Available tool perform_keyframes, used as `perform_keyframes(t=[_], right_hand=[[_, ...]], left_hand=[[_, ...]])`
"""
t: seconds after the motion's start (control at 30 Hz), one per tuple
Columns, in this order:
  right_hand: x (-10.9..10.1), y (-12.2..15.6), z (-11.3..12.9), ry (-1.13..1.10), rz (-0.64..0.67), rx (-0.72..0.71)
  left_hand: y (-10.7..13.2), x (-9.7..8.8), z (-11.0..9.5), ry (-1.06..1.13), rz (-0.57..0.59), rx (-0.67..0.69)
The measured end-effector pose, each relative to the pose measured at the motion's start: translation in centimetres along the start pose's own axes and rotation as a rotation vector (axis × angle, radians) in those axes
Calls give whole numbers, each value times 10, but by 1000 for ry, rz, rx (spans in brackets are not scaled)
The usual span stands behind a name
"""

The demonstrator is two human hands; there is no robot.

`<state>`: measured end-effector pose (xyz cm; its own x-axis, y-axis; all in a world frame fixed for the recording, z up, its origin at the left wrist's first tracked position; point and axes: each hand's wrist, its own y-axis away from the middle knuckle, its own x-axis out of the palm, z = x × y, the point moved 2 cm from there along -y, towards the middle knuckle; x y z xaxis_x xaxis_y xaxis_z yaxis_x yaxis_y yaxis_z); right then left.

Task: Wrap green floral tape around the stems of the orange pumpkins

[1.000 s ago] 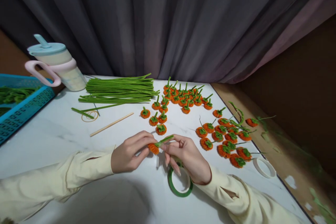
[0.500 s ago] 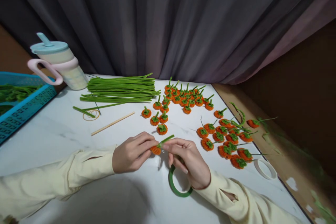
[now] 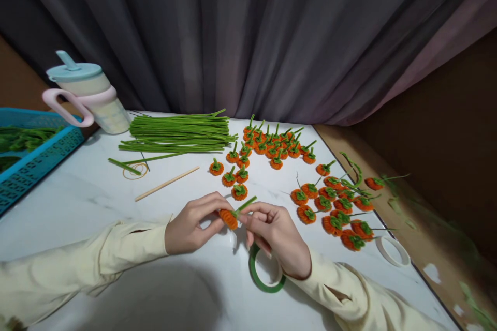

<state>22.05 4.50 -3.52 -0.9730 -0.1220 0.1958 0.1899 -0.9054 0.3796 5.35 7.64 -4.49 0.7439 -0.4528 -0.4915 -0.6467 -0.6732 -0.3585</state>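
Observation:
A small ribbed orange pipe-cleaner pumpkin (image 3: 228, 219) with a green stem is held above the table, tilted so its side shows. My left hand (image 3: 196, 225) pinches its left edge between thumb and fingers. From the other side, my right hand (image 3: 274, 230) has thumb and forefinger closed at the pumpkin near the base of the stem (image 3: 247, 204); the exact contact is partly hidden. Under my right hand lies a roll of green tape (image 3: 254, 271), partly covered by the fingers. Just beyond the hands sits another finished-looking pumpkin (image 3: 239, 192).
Several stemmed pumpkins stand in a back group (image 3: 276, 163) and a right group (image 3: 323, 202). A bundle of green pipe cleaners (image 3: 178, 132), a wooden stick (image 3: 166, 183), rubber bands (image 3: 134, 176), a tumbler (image 3: 112, 114), a blue basket (image 3: 42, 158) and a white tape roll (image 3: 393, 251) lie around.
The held pumpkin has turned so more of its ribbed side shows. My left fingers have shifted back to its left edge, and my right fingers have moved slightly left.

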Motion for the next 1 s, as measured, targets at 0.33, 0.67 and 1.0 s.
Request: perform_keyframes(t=[0.33,0.67,1.0], right_hand=[[-3,0,4,107,-14,-63],[-8,-2,5,153,80,-82],[-7,2,11,331,61,-207]], left_hand=[[-2,1,8,537,16,-320],[-3,4,12,934,101,-554],[-4,2,14,1121,171,-655]])
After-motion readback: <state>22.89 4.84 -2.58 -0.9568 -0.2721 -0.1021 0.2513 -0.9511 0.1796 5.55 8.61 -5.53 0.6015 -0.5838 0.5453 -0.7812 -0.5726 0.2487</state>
